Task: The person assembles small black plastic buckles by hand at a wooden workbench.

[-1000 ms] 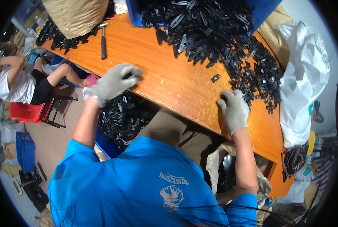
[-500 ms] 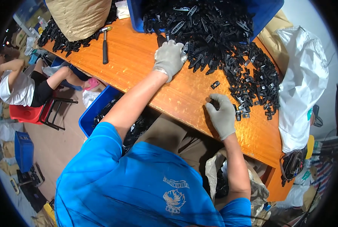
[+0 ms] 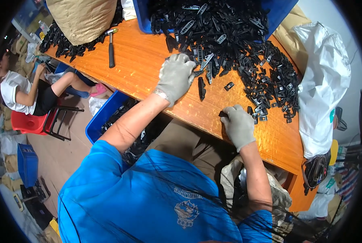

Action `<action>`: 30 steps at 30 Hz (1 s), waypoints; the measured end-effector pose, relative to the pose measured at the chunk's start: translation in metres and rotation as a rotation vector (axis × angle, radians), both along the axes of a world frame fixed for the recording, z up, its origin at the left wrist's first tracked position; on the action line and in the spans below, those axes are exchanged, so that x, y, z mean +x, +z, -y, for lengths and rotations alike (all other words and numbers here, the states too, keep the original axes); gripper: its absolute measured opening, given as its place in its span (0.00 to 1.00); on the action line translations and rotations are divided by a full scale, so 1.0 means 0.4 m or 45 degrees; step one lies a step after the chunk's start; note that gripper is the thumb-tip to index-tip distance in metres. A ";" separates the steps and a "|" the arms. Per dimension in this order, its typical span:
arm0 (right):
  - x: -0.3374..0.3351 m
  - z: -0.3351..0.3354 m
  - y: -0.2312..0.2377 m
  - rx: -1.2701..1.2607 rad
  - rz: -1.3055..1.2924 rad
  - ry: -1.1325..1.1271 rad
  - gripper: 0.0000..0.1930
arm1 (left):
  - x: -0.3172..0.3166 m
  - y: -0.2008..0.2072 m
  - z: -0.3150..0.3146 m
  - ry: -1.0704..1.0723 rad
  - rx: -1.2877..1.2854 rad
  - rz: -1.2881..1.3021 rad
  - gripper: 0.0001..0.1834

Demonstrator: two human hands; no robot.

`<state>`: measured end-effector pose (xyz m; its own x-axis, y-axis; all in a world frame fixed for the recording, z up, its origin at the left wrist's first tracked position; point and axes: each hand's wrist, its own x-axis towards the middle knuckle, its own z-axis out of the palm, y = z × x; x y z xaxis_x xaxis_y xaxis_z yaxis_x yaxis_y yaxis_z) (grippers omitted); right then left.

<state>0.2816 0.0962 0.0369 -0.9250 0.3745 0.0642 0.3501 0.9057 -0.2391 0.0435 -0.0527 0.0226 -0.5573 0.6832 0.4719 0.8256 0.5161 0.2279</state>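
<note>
Both my hands wear grey gloves. My left hand point(image 3: 175, 77) is at the near edge of a heap of black plastic pieces point(image 3: 213, 32), fingers curled down; what lies under them is hidden. A dark piece shows against its fingertip side. Close to its right lies a long black plastic clip point(image 3: 201, 88), apart from the heap. My right hand point(image 3: 239, 126) rests by the table's front edge, thumb and fingers closed on a small black plastic piece point(image 3: 222, 114), mostly hidden. A small black buckle-like piece point(image 3: 229, 86) lies just beyond it.
A blue bin point(image 3: 284, 16) spills the heap onto the wooden table point(image 3: 140, 60). Smaller black pieces point(image 3: 270, 87) spread at right beside a white sack point(image 3: 324, 89). A hammer point(image 3: 111, 52) and brown sack point(image 3: 83, 20) are at left. Another person point(image 3: 23, 91) sits beyond.
My left hand has drawn back toward me from the heap, and a long black clip now lies apart beside it. My right hand's fingers have come together on a small dark piece.
</note>
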 end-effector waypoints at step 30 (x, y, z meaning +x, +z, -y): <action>-0.158 0.052 -0.044 -0.382 -0.337 0.160 0.10 | 0.079 -0.063 0.177 -0.299 0.100 0.558 0.09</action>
